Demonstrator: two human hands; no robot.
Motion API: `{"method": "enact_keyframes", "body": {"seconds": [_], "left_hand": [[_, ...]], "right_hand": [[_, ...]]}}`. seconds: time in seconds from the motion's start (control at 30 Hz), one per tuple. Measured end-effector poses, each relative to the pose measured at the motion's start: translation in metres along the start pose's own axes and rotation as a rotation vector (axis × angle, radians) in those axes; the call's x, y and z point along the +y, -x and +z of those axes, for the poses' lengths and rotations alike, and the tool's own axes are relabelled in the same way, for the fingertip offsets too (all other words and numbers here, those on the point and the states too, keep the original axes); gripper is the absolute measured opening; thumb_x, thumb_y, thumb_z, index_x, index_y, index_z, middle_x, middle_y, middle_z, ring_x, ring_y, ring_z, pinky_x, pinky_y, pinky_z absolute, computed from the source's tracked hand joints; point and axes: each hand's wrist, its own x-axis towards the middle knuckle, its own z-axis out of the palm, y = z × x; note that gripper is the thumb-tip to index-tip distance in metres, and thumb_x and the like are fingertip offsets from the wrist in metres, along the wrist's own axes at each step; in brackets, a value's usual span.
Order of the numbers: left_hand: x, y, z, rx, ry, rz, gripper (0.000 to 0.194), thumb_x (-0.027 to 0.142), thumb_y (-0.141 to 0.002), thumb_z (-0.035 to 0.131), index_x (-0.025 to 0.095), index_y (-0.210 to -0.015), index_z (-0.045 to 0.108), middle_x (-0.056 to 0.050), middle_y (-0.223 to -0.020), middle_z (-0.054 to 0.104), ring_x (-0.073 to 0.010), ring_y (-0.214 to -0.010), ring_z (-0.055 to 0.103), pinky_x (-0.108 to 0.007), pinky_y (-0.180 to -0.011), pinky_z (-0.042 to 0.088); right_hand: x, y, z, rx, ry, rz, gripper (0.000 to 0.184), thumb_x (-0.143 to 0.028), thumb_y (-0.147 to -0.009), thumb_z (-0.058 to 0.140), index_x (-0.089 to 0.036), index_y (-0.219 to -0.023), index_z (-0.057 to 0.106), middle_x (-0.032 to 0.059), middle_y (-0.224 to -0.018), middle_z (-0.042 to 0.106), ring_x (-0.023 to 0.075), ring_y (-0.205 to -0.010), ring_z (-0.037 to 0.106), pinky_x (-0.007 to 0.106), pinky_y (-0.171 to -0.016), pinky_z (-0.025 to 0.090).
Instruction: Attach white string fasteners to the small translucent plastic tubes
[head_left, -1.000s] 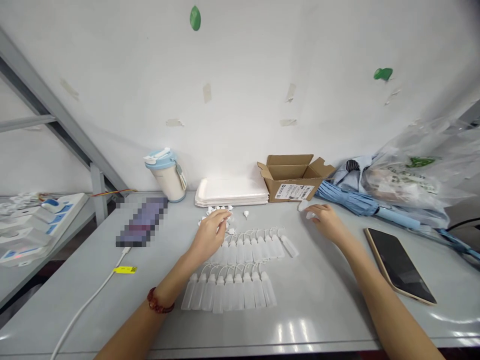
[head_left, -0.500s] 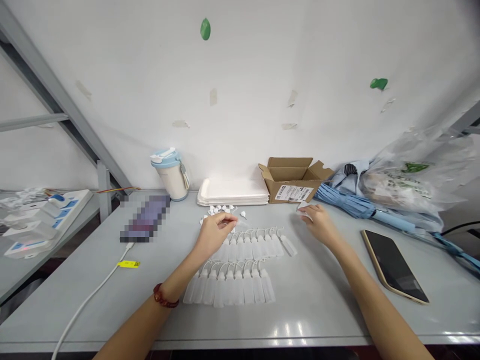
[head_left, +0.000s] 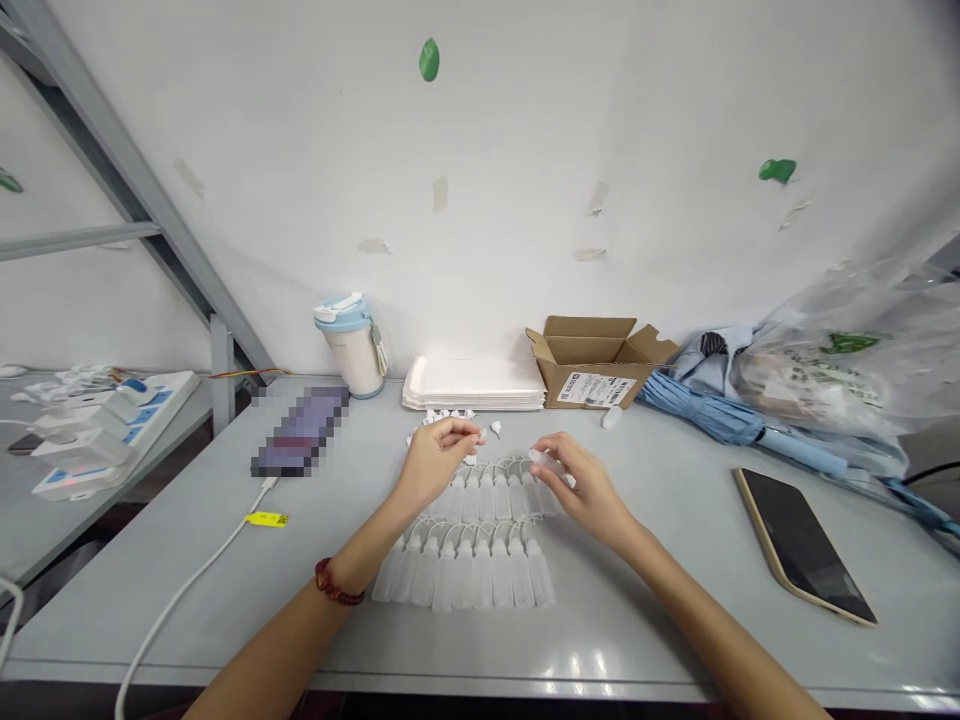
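Note:
My left hand (head_left: pixel 441 458) is closed in a pinch, with a small white cap (head_left: pixel 481 437) at the fingertips. A little to the right, my right hand (head_left: pixel 589 490) grips a small translucent plastic bottle (head_left: pixel 546 461) between thumb and fingers, tilted, its mouth toward the left hand. Below the hands lie two rows of translucent bottles with white looped strings, a front row (head_left: pixel 465 575) and a back row (head_left: pixel 484 498), which my right hand partly covers. Loose white caps (head_left: pixel 450 414) sit behind my left hand, and a single cap (head_left: pixel 496 429) lies apart from them.
Another small bottle (head_left: pixel 611 417) lies by an open cardboard box (head_left: pixel 592 385). Left of the box are stacked white trays (head_left: pixel 476 385) and a tumbler (head_left: pixel 354 350). A blue umbrella (head_left: pixel 705 410) and a phone (head_left: pixel 806 545) are right; a blurred-out device (head_left: pixel 304 430) with a cable is left.
My right hand has come left from beside the box, bringing a small bottle. My left hand has lifted slightly from the loose caps and closed in a pinch. The view has shifted a little.

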Motion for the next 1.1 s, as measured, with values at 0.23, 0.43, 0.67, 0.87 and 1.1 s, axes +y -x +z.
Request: {"method": "enact_keyframes", "body": {"seconds": [0.23,0.43,0.67,0.87,1.1], "left_hand": [[0.016,0.016,0.009,-0.214,0.006,0.036,0.009,0.021,-0.073,0.064,0.014,-0.078,0.066,-0.003,-0.076,0.064,-0.0142,-0.073,0.06,-0.025,-0.068,0.049],[0.017,0.027,0.016,-0.281,0.001,0.067,0.007,0.019,-0.076,0.061,0.015,-0.081,0.065,-0.004,-0.082,0.064,-0.0157,-0.08,0.061,-0.027,-0.076,0.05],[0.018,0.029,0.019,-0.264,-0.076,0.127,0.008,0.021,-0.076,0.06,0.016,-0.081,0.065,-0.004,-0.083,0.063,-0.0173,-0.082,0.061,-0.031,-0.079,0.052],[0.019,0.032,0.023,-0.254,-0.067,0.072,0.007,0.02,-0.073,0.063,0.016,-0.079,0.065,-0.004,-0.082,0.065,-0.0178,-0.08,0.063,-0.031,-0.078,0.053],[0.019,0.034,0.024,-0.24,-0.084,0.081,0.006,0.019,-0.075,0.062,0.017,-0.08,0.065,-0.004,-0.082,0.066,-0.0167,-0.08,0.063,-0.029,-0.076,0.052]], "right_hand": [[-0.013,0.005,0.004,-0.125,-0.152,0.145,0.02,-0.029,-0.089,0.045,-0.021,-0.106,0.051,0.0055,-0.097,0.062,0.0158,-0.077,0.06,0.026,-0.061,0.048],[-0.015,0.011,0.013,-0.174,-0.207,0.135,0.03,-0.025,-0.088,0.045,-0.022,-0.118,0.043,0.0081,-0.105,0.062,0.0187,-0.091,0.06,0.03,-0.071,0.05],[-0.018,0.012,0.01,-0.154,-0.146,0.063,0.027,-0.023,-0.088,0.046,-0.021,-0.114,0.048,0.0082,-0.103,0.064,0.018,-0.084,0.061,0.029,-0.069,0.05],[-0.019,0.012,0.01,-0.103,-0.15,0.086,0.022,-0.024,-0.087,0.047,-0.022,-0.109,0.051,0.0071,-0.097,0.065,0.0176,-0.077,0.062,0.03,-0.066,0.051],[-0.021,0.013,0.01,-0.115,-0.191,0.111,0.021,-0.027,-0.088,0.047,-0.019,-0.107,0.05,0.0066,-0.091,0.066,0.0161,-0.074,0.062,0.027,-0.06,0.049]]}}
